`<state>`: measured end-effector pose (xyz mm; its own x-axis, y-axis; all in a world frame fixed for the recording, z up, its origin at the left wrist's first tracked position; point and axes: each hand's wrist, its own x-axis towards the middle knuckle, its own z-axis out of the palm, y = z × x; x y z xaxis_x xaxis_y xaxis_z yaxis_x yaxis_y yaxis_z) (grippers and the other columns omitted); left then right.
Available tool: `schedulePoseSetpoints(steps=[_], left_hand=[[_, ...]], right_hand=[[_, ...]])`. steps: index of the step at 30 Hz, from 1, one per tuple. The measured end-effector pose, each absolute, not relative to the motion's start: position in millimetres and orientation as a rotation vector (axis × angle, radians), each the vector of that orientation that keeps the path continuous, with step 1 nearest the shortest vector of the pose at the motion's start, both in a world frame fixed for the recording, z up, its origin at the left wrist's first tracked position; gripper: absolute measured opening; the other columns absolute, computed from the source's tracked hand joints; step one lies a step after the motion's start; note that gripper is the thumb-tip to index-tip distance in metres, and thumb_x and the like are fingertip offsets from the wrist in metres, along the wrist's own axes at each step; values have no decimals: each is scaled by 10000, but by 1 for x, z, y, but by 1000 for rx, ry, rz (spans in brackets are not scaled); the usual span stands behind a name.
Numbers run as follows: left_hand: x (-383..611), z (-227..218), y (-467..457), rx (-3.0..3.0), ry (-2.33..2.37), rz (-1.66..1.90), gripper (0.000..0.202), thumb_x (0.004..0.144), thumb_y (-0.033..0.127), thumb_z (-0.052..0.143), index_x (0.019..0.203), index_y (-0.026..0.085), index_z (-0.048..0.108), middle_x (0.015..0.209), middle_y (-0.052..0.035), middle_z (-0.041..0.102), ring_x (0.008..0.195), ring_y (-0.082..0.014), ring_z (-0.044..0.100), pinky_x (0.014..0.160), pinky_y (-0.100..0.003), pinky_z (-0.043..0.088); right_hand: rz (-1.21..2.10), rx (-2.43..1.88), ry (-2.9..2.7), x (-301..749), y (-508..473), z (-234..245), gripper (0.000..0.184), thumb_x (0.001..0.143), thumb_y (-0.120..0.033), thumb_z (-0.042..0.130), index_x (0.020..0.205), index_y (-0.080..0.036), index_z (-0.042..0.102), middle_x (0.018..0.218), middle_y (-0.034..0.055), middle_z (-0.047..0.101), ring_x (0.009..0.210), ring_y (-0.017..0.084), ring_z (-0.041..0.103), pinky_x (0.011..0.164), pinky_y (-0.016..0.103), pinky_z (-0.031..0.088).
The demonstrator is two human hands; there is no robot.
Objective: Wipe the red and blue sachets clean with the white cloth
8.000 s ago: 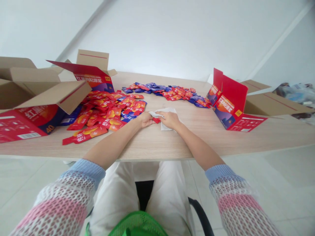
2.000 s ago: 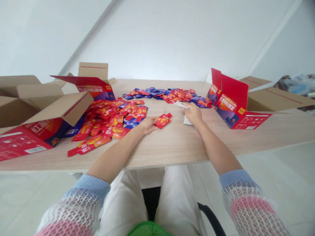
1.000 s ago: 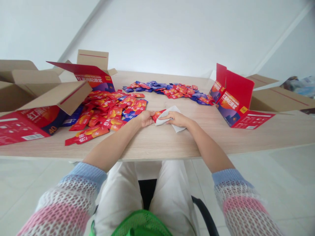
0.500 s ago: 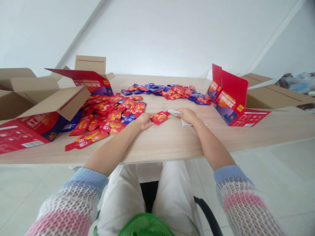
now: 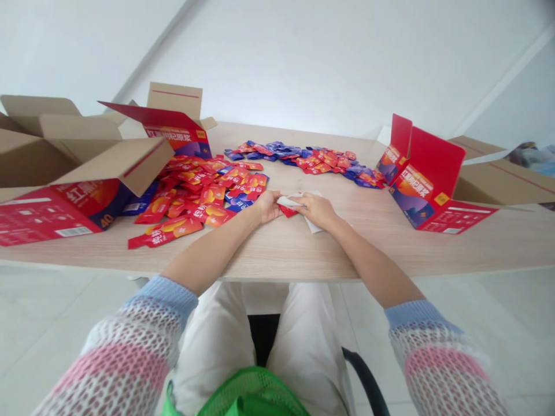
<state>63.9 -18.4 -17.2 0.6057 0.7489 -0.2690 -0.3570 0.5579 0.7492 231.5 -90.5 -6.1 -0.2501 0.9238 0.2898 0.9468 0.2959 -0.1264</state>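
Note:
Over the middle of the table, my left hand (image 5: 269, 206) is closed on the left end of a red sachet (image 5: 288, 212). My right hand (image 5: 318, 210) has its fingers closed on a folded white cloth (image 5: 313, 225), which could also be a tissue. The cloth lies across the sachet's face, so most of its print is hidden. Just left of my left hand spreads a heap of red sachets (image 5: 191, 190) with a few blue ones in it.
Open red-and-blue cartons stand at the left (image 5: 82, 208), behind the heap (image 5: 173, 133) and at the right (image 5: 427, 190). A row of mixed red and blue sachets (image 5: 321, 160) lies along the back. The table's front edge (image 5: 286, 279) is above my lap.
My right hand has moved left with the cloth, which now covers much of the sachet. My left hand still holds the sachet. The whole view has shifted slightly.

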Motion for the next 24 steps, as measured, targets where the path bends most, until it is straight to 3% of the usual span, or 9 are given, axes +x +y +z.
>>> schedulePoseSetpoints(steps=[7, 11, 16, 24], left_hand=[[57, -17, -18, 759, 532, 625, 433, 975, 260, 275, 1174, 3, 560, 896, -174, 680, 677, -221, 663, 614, -316, 549], [55, -19, -18, 820, 536, 567, 413, 958, 269, 314, 1156, 30, 588, 865, -153, 690, 660, -223, 669, 577, -312, 546], [60, -21, -20, 858, 510, 606, 407, 863, -11, 311, 1170, 4, 577, 909, -158, 701, 789, -193, 690, 734, -278, 554], [62, -21, -20, 800, 553, 662, 445, 876, -8, 312, 1259, 29, 537, 1033, -175, 684, 900, -196, 684, 876, -311, 534]], right_hand=[[-20, -1550, -2414, 225, -88, -11, 437, 935, -400, 482, 1370, -369, 463, 1035, 41, 567, 936, 179, 553, 744, 236, 377], [164, -1370, -2529, 231, -84, -12, 414, 924, -340, 521, 1338, -341, 509, 972, 36, 552, 878, 155, 544, 769, 242, 385], [415, -1193, -2571, 245, -76, -14, 399, 862, -218, 601, 1254, -294, 601, 929, 33, 590, 837, 143, 552, 804, 262, 406], [680, -1317, -2289, 284, -68, -17, 369, 805, -247, 638, 1173, -259, 667, 1102, 14, 692, 961, 178, 619, 885, 283, 431]])
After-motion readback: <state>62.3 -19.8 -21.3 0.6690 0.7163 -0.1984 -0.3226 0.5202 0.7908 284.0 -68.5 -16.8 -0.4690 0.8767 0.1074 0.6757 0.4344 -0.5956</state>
